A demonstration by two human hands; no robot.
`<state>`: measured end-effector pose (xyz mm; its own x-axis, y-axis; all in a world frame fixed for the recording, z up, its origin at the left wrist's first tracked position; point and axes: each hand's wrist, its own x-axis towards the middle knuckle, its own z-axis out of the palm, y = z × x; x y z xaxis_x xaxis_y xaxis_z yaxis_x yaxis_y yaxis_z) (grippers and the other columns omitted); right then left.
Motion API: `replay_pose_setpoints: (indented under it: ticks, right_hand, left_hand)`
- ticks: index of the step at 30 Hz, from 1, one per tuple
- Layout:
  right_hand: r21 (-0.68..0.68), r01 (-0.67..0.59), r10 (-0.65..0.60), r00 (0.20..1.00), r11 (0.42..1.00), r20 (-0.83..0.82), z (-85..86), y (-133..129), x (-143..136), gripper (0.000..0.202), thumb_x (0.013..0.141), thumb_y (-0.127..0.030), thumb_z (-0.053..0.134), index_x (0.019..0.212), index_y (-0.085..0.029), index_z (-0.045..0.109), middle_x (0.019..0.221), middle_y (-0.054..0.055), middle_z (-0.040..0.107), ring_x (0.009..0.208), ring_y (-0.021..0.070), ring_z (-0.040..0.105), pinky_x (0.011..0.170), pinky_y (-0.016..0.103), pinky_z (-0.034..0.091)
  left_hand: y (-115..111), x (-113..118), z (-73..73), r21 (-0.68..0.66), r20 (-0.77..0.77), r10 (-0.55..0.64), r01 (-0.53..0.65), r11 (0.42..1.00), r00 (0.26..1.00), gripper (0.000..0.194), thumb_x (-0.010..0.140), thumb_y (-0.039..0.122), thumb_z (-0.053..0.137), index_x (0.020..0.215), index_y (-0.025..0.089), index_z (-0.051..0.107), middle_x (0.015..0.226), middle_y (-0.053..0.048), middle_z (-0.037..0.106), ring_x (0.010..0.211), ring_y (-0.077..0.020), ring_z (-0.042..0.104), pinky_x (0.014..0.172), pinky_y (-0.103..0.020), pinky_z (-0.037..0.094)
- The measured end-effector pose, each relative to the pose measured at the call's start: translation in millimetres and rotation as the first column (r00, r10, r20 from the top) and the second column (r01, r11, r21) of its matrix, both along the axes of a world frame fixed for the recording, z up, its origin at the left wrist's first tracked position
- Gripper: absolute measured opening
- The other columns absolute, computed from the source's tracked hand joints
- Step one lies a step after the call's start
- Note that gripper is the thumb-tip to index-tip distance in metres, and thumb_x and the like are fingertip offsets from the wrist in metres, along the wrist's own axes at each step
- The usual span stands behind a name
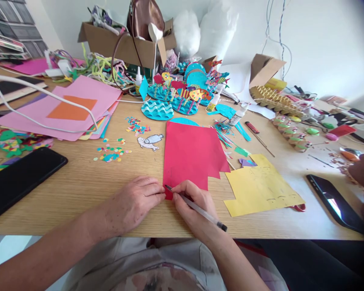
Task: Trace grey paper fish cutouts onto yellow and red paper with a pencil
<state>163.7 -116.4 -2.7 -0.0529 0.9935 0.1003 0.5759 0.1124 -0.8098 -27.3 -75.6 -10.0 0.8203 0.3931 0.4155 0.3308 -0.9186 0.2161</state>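
A red sheet of paper (188, 149) with a stepped, cut right edge lies on the table in front of me. My right hand (195, 204) grips a pen (202, 211), its tip on the sheet's lower left part. Flat beside it, my left hand (136, 200) rests with fingers stretched out, the fingertips at the sheet's lower left edge. To the right lies a yellow sheet (261, 186) with pencil marks and cut edges. Two fish cutouts (151, 140) sit left of the red sheet.
Confetti dots (112, 151) lie ahead of my left hand. A black phone (24, 178) is at the left, another phone (333, 200) at the right beside another person. Glue bottles (238, 115) and blue fish decorations (157, 109) stand farther back. A white cable (48, 97) crosses pink paper (100, 91).
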Motion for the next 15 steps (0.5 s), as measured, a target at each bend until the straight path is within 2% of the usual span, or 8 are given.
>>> replay_pose_setpoints:
  ticks: [15]
  right_hand:
    - [0.008, 0.009, -0.009, 1.000, 1.000, 0.011, 0.2, -0.6, -0.7, 0.011, 0.076, -0.015, 0.049, 0.075, -0.020, 0.059, 0.059, -0.002, 0.061, 0.053, 0.0113, 0.056, 0.049, 0.020, 0.038]
  left_hand:
    - [0.3, 0.9, -1.3, -0.016, -0.006, 0.005, -0.006, 1.000, 1.000, 0.031, 0.092, 0.009, 0.035, 0.104, 0.011, 0.064, 0.103, -0.009, 0.064, 0.101, -0.0205, 0.054, 0.091, -0.036, 0.045]
